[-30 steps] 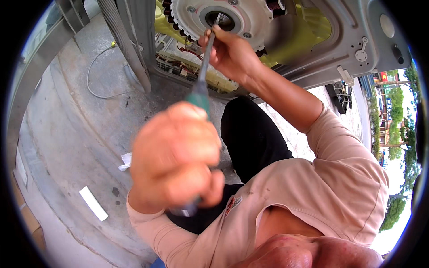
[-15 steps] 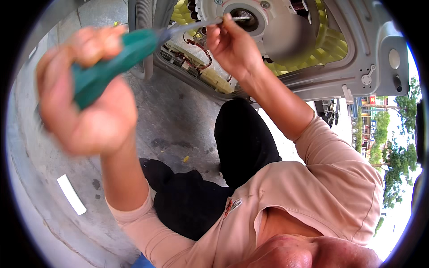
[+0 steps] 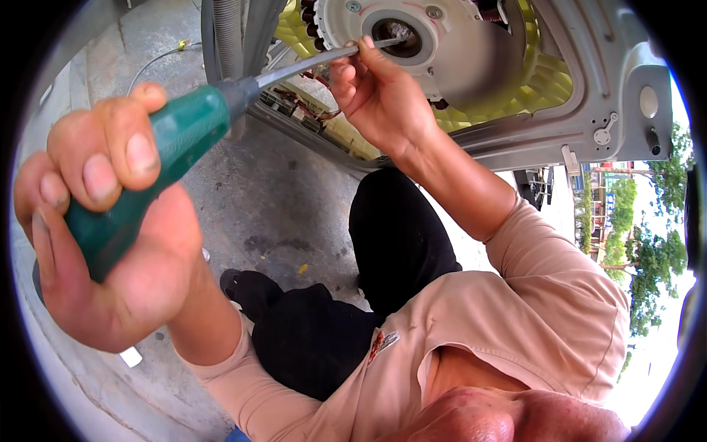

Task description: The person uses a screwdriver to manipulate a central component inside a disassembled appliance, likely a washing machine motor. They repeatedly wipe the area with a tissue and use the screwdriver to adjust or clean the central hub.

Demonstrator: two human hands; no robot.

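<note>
My left hand is wrapped round the green handle of a large screwdriver, close to the camera. From the handle its metal shaft runs up and right, away from me. Thumb and fingers of my right hand pinch the shaft near its far end. Just past the fingertips, the screwdriver's end lies over or in the dark round centre of a white disc-shaped part. I cannot tell whether it touches there. This part sits inside a grey-framed appliance, with yellow-green ribbed plastic around it.
A ribbed grey hose runs beside the frame's left edge. Wires and a pale component strip lie inside the opening's lower left. Below is stained concrete floor, with a white piece partly behind my left hand. My black-clad knee is under the opening.
My left hand and the handle have swung left and down, nearer the camera. My right hand has stayed almost in place on the shaft, its far end still at the disc's centre.
</note>
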